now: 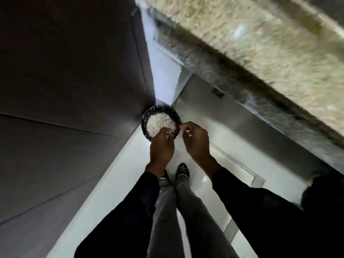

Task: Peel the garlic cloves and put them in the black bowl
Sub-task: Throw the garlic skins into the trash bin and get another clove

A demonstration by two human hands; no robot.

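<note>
1. Bowl, black, is carried in the air by the left hand, its grip closed on the near rim, probably to keep the white pile inside level.
2. Right hand pinches something small beside the rim; what it is, I cannot tell.
3. Floor is pale; a speckled table stands right, a dark wall left.
</note>
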